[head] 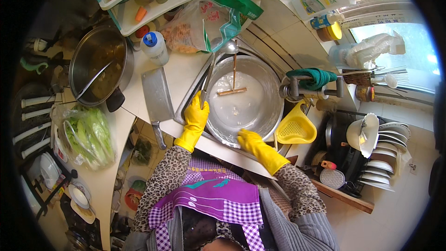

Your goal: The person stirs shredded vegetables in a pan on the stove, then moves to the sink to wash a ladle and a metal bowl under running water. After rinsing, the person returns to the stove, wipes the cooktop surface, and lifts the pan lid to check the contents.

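Note:
Both my hands wear yellow rubber gloves. My left hand [197,115] is closed around the handle of a metal ladle [229,47], whose bowl points away from me near the basin's far rim. A large metal basin [273,111] stands in the sink, with cloudy liquid in its bottom. In it is a T-shaped wooden tool [232,91], its stick leaning toward the far rim. My right hand [251,141] rests at the basin's near rim, fingers over the edge; whether it grips the rim I cannot tell. Left of the basin lies a cleaver [157,94].
A pot [129,59] with broth and a spoon stands left, beside a bottle [155,50] and bagged lettuce [87,136]. A yellow strainer [296,127] hangs right of the basin, below a faucet [296,87] with a green cloth [315,78]. Plates [379,167] stand in a rack at right.

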